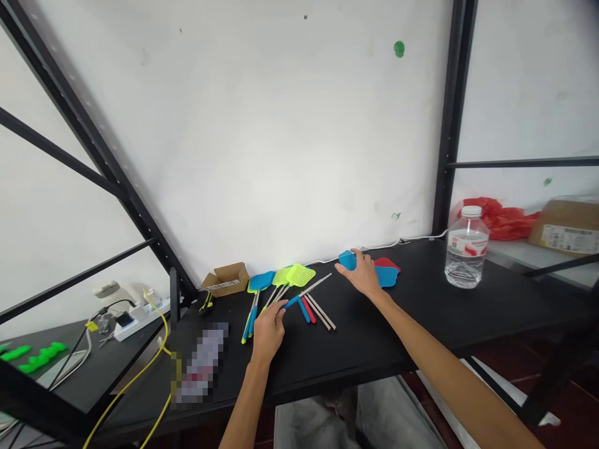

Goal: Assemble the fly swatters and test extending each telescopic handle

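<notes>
My left hand is closed round the blue grip of a fly swatter handle, whose thin metal rod points up to the right. My right hand has its thumb and fingers on a blue fly swatter head. Just right of that hand lie another blue swatter head and a red swatter head. Loose handles with a red grip and a blue grip rest beyond my left hand. Left of them are complete swatters with a blue head and yellow-green heads.
A small open cardboard box stands by the wall. At right are a large water bottle, a red plastic bag and a carton. A blurred packet, a yellow cable and a power strip lie at left.
</notes>
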The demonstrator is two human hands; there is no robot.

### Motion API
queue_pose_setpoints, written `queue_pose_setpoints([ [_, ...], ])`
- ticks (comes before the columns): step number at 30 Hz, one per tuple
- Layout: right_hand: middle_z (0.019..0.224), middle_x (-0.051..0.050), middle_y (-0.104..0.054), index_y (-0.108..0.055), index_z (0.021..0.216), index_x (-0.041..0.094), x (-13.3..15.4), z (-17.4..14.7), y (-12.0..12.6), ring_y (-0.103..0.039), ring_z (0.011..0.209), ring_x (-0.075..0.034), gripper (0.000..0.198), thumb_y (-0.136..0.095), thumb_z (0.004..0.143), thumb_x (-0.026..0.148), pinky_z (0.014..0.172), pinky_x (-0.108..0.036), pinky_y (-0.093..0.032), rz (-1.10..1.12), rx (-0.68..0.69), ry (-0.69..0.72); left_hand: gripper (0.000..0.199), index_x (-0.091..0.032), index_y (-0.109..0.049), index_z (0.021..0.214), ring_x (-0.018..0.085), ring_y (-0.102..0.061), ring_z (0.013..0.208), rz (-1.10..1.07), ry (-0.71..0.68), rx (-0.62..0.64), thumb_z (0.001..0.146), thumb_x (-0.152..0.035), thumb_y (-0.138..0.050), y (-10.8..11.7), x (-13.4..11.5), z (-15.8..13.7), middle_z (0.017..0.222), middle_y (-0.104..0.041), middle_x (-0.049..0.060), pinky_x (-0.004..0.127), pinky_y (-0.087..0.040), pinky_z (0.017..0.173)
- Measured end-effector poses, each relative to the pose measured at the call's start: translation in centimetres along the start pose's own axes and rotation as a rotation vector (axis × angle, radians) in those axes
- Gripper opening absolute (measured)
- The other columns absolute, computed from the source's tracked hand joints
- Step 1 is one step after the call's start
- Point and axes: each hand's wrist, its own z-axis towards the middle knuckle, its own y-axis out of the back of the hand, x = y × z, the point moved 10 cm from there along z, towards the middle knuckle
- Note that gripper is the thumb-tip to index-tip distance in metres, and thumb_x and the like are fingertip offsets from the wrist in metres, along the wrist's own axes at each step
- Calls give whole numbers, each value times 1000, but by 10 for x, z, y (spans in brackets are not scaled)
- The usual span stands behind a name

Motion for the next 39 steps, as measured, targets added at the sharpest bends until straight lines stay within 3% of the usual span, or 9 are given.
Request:
queue_pose_setpoints([
  [7,122,-14,-56,-36,137,24,6,-10,-23,-54,113,-32,77,-45,78,72,87,-39,-41,141,226,-30,28,-24,-64,111,22,-67,96,-17,-11,6,94,-22,-42,1,-4,1,106,-71,4,34,-54,81],
  [13,123,-15,-55,-35,137,23,3,-10,-17,-55,112,-34,83,-50,73,74,84,-40,-42,129,173,-81,29,-24,-64,111,23,-67,98,-27,-17,-9,93,-22,-42,2,-3,1,107,-71,6,35,-54,82],
  [27,124,-13,-58,-41,131,22,0,-6,10,-56,111,-33,70,-51,78,67,85,-39,-42,154,-38,-47,30,-22,-65,111,24,-66,100,-22,-6,-47,93,-22,-41,4,2,1,109,-71,7,35,-54,83],
  [39,128,-12,-57,-39,131,23,6,-9,7,-56,113,-33,68,-49,80,67,84,-40,-44,161,-24,-15,29,-23,-64,111,23,-66,100,-14,-22,-6,94,-22,-41,0,-1,1,108,-71,6,35,-54,85],
])
